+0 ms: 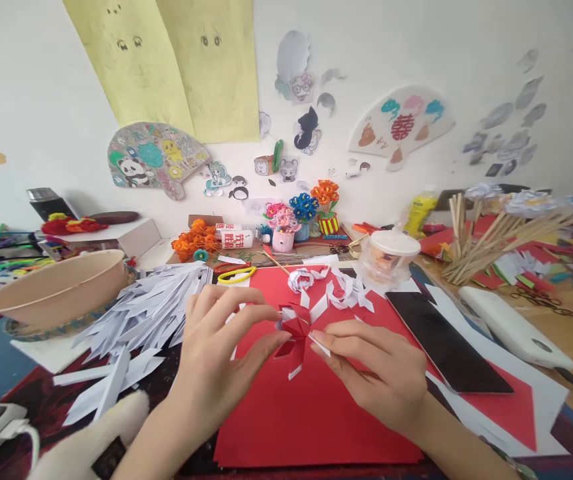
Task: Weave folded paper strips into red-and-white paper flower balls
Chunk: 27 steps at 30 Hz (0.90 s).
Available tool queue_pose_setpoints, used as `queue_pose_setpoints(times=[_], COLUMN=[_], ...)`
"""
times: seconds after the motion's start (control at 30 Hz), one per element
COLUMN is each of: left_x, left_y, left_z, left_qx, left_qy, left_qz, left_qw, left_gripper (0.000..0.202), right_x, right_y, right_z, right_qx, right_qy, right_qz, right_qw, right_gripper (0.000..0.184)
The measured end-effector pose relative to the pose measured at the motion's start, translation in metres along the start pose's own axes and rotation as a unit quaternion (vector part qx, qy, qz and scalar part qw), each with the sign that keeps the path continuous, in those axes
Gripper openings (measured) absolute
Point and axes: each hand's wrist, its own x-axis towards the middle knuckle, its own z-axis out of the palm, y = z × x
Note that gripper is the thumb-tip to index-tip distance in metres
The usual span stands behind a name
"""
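Between my two hands is a folded paper flower (297, 328), red with white edges, raised over a stack of red paper (311, 420). My left hand (226, 340) pinches its left side between thumb and fingers. With thumb and index finger, my right hand (376, 367) grips a strip-like petal on the right side of the same flower. Just beyond lie a white paper flower (300, 280) on a stick and some loose folded white strips (349, 293). Yellow-handled scissors (236, 275) rest behind my left hand.
Folded white paper strips (141, 307) pile up at left beside a beige bowl (56, 287). On the right are a black phone (446, 340), a white power bank (516, 327), a lidded tub (391, 253) and wooden sticks (496, 233). Small potted craft flowers (304, 217) stand against the wall.
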Motion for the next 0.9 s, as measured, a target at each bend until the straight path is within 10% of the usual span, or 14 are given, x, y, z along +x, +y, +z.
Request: queue_pose_setpoints(times=[0.7,0.9], left_x=[-0.001,-0.002], left_y=[0.005,-0.001], left_z=[0.009,0.007], left_qx=[-0.088,-0.034], left_qy=[-0.057,-0.053], left_qz=[-0.076,-0.036], left_qw=[0.992,0.997], left_gripper=[0.009,0.013], right_x=[-0.004,-0.007], right_y=[0.003,0.008], right_z=[0.006,0.013], right_qx=[-0.042,0.045], right_qy=[-0.017,-0.093], right_qz=[-0.061,0.029], right_qw=[0.997,0.994], right_gripper=[0.019,0.009])
